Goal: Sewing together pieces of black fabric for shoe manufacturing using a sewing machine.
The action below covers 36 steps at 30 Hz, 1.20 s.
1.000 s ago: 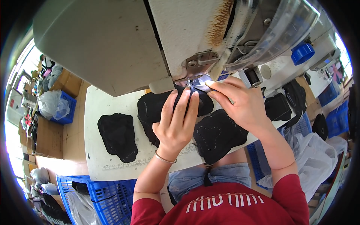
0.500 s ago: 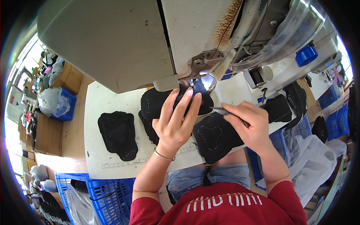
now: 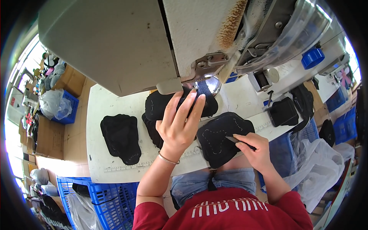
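Note:
My left hand [image 3: 178,122] lies with fingers stretched and spread on a black fabric piece [image 3: 155,105] under the sewing machine's head [image 3: 207,65]. A dark blue strip [image 3: 204,88] runs over that piece near the needle area. In my right hand [image 3: 253,149], a small pointed metal tool [image 3: 231,139], like tweezers or snips, is pinched between thumb and fingers. Its tip is over another black fabric piece [image 3: 216,151] with white dashed stitching, at the table's near edge. More black fabric [image 3: 152,128] lies partly hidden beneath my left hand.
A stack of black pieces [image 3: 120,138] lies on the white table [image 3: 97,168] to the left. A black phone-like slab [image 3: 283,112] sits at right. Blue crates [image 3: 111,203] stand below the table on both sides, with plastic bags [image 3: 316,165] at right.
My right hand has moved down and toward me, carrying the pointed tool from beside the sewn piece to the near stitched piece. My left hand has barely moved.

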{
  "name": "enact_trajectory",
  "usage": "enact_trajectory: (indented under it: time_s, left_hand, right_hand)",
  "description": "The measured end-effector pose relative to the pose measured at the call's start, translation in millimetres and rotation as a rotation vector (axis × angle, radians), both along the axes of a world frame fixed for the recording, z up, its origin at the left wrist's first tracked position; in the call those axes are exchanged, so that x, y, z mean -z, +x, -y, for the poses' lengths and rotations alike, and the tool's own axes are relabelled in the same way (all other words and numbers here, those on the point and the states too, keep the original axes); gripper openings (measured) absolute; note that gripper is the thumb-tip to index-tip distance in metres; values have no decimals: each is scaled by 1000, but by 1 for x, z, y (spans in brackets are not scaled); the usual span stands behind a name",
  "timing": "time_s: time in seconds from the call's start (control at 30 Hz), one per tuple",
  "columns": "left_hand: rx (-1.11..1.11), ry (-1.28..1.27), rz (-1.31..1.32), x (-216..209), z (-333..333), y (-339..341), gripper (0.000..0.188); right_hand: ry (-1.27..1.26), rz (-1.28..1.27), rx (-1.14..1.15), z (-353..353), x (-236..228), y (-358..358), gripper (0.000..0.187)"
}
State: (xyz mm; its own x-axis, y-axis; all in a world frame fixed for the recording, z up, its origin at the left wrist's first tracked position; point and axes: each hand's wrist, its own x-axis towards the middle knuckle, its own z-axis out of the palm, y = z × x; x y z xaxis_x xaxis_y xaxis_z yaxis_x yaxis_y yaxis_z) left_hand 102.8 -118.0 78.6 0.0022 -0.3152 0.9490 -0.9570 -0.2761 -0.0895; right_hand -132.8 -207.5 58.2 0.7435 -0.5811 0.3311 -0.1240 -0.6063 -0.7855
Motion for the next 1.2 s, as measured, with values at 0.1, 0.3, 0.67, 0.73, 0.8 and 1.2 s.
enact_trajectory:
  time_s: [0.1,0.3,0.67,0.73,0.8,1.2]
  left_hand:
    - [6,-12,-18,2,2,3,37]
    - [75,-22,-58,5,2,5,41]
    - [120,-7,-72,5,2,9,41]
    - [127,-14,-77,5,3,11,41]
    - [132,-15,-85,5,4,12,42]
    - [169,-1,-127,0,4,11,42]
  right_hand:
    - [15,3,-10,-2,5,-1,25]
    - [36,22,-29,-7,10,2,25]
    - [106,-33,-19,-14,13,-2,23]
    - [105,-33,-13,-14,13,-1,23]
    - [109,-20,-16,-15,14,-1,23]
    - [526,130,-97,-13,17,6,35]
